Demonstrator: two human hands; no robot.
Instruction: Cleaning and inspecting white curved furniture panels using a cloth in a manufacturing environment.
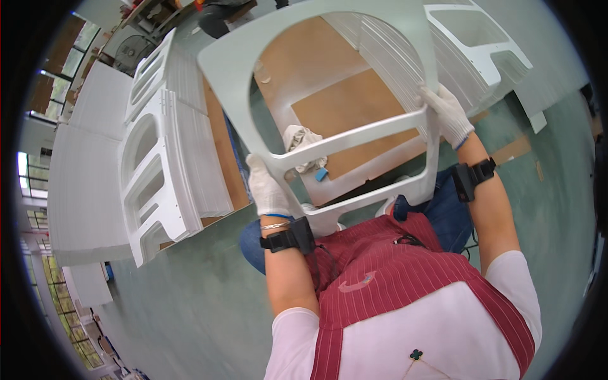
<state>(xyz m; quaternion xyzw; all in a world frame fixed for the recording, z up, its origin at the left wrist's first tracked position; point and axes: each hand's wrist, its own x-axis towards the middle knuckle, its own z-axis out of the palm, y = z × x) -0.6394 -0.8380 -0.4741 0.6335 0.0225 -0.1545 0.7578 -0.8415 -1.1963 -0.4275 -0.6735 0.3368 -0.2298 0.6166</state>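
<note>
A white panel frame [354,138], with a large oval opening and a smaller slot below it, is held up tilted in front of me. My left hand [266,189], in a white glove, is closed on its left side near the lower crossbar. On the right side, my gloved right hand [448,115] grips the edge where the upper crossbar meets it. Through the openings I see a brown board [351,111], a crumpled whitish cloth [300,138] and a small blue block [322,174]. Part of my fingers is hidden by the frame.
To the left stands a long row of similar white panels [158,183], packed upright. Another stack of white panels [472,38] is at the far right. A grey fan [132,52] and a seated person's leg [215,22] show at the back. Green floor [190,304] surrounds me.
</note>
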